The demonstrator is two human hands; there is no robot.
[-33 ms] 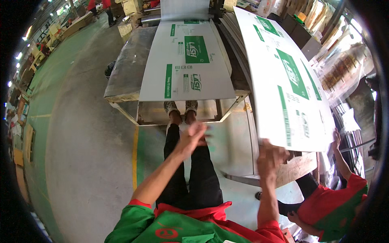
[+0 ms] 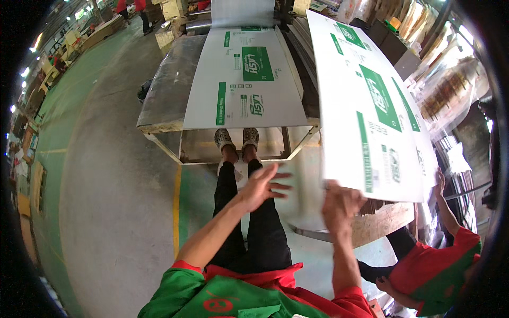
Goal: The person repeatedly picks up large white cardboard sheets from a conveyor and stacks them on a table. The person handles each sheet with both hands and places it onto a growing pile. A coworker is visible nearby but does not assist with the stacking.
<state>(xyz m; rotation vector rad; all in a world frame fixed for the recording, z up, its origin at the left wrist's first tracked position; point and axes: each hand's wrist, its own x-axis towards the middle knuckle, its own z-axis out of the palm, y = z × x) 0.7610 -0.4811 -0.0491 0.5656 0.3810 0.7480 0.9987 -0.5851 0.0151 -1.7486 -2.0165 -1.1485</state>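
Observation:
A large white printed sheet with green blocks slants across the right side. My right hand is closed on its near left corner. My left hand is in the air over my legs, fingers spread, holding nothing and a little blurred. Ahead, another white sheet with the same green print lies flat on a metal-topped table. At the right, a co-worker's hand is at the slanting sheet's far right edge.
A co-worker in a red and green shirt stands close on my right. Beyond the table are a roller and an upright grey panel. Plastic-wrapped goods stand at the right. A yellow line marks the floor.
My right hand has moved left, bringing the near corner of the slanting sheet with it. My left hand has shifted slightly, its fingers now plainly spread.

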